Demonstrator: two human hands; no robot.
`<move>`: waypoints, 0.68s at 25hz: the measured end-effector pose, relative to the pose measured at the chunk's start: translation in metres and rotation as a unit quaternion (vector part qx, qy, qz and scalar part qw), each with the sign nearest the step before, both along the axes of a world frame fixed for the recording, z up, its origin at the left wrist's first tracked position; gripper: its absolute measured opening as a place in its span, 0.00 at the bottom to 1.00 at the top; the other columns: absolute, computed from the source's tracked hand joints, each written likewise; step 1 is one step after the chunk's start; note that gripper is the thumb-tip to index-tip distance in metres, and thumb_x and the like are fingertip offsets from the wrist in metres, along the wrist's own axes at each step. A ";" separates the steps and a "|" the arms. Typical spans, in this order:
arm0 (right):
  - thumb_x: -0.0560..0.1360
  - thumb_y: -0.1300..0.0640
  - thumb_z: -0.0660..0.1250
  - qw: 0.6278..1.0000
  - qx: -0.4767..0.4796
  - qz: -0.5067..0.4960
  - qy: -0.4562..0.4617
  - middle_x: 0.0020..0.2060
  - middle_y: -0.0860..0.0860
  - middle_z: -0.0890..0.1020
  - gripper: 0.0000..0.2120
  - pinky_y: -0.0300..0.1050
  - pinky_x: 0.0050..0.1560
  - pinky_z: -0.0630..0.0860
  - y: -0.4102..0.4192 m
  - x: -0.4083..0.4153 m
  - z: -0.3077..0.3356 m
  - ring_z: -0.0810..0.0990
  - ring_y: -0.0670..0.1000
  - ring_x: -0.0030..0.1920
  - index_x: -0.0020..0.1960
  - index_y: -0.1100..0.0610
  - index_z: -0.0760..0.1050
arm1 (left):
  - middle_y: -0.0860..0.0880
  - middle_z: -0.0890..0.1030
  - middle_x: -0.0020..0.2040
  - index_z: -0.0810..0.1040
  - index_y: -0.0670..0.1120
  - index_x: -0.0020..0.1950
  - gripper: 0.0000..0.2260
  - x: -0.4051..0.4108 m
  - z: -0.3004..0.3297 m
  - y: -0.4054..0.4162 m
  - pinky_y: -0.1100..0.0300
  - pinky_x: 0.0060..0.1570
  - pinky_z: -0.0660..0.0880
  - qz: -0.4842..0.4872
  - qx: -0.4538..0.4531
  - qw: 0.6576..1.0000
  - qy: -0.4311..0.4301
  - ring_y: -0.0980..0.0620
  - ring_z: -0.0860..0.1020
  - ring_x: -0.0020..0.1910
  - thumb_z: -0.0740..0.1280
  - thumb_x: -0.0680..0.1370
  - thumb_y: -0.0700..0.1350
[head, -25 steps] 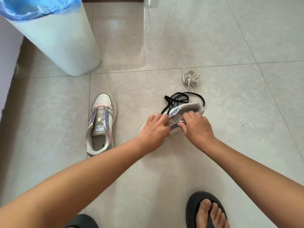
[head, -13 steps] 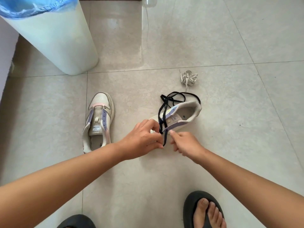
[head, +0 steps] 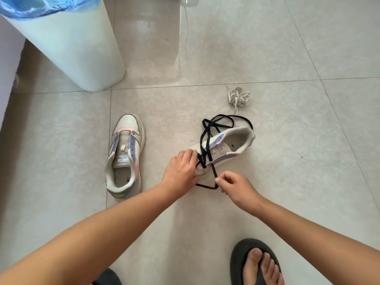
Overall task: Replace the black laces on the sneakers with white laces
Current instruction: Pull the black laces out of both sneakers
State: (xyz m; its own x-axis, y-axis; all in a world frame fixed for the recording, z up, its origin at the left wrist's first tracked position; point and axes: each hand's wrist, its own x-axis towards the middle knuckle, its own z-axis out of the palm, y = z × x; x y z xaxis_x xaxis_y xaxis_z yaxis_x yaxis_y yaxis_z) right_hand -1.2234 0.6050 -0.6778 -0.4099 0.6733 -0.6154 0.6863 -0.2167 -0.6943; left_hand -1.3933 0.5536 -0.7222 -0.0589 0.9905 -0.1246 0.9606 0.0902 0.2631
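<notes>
you had two sneakers on the tiled floor: one unlaced sneaker (head: 125, 155) at the left and one sneaker under your hands (head: 230, 146). one black lace (head: 207, 138) ran loose through it. one bundle of white laces (head: 238, 97) lay beyond. two hands were in view, left hand (head: 181, 171) and right hand (head: 238, 188). there was one white bin (head: 67, 46) with one blue liner (head: 41, 6), and two dark sandals, one on your right foot (head: 255, 264) and one at the bottom edge (head: 109, 277).
</notes>
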 end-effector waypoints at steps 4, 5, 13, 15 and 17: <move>0.78 0.57 0.64 0.991 -0.086 0.095 -0.025 0.28 0.47 0.74 0.11 0.32 0.31 0.66 -0.042 0.033 0.004 0.69 0.43 0.29 0.37 0.55 0.75 | 0.44 0.79 0.46 0.78 0.39 0.52 0.24 0.004 0.002 0.003 0.56 0.33 0.74 0.030 0.005 1.000 0.001 0.43 0.79 0.43 0.76 0.61 0.49; 0.78 0.57 0.63 0.990 -0.102 0.095 -0.034 0.30 0.48 0.76 0.10 0.32 0.32 0.67 -0.041 0.030 0.002 0.71 0.43 0.30 0.39 0.56 0.76 | 0.44 0.78 0.49 0.77 0.39 0.54 0.22 0.005 0.003 0.005 0.54 0.37 0.74 0.045 -0.004 0.999 -0.015 0.42 0.78 0.46 0.74 0.64 0.48; 0.76 0.53 0.67 0.996 0.044 -0.077 -0.010 0.31 0.50 0.75 0.13 0.38 0.34 0.67 0.026 -0.031 -0.018 0.70 0.48 0.31 0.36 0.57 0.71 | 0.45 0.71 0.62 0.69 0.42 0.65 0.23 0.010 0.005 0.005 0.52 0.52 0.68 0.070 -0.029 0.996 -0.035 0.44 0.69 0.62 0.65 0.73 0.49; 0.76 0.58 0.67 0.998 0.009 -0.051 0.026 0.28 0.48 0.70 0.13 0.33 0.29 0.63 0.017 -0.025 -0.015 0.65 0.45 0.28 0.34 0.56 0.70 | 0.46 0.71 0.62 0.68 0.42 0.66 0.23 0.008 0.004 0.005 0.53 0.52 0.68 0.068 -0.032 0.997 -0.028 0.44 0.69 0.61 0.65 0.73 0.50; 0.75 0.60 0.68 0.999 -0.027 0.042 0.014 0.26 0.46 0.70 0.14 0.34 0.30 0.63 -0.005 -0.003 -0.017 0.64 0.42 0.27 0.32 0.54 0.70 | 0.46 0.72 0.62 0.69 0.43 0.66 0.24 0.005 0.004 0.006 0.53 0.52 0.68 0.068 -0.024 0.997 -0.017 0.44 0.70 0.61 0.66 0.73 0.52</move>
State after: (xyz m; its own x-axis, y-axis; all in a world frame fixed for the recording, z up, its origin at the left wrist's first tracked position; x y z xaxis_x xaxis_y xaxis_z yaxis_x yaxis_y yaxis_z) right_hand -1.2261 0.6000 -0.6946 -0.4815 0.6022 -0.6368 0.6841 -0.1959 -0.7026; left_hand -1.3885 0.5597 -0.7183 -0.1875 0.9665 -0.1754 0.9290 0.2325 0.2878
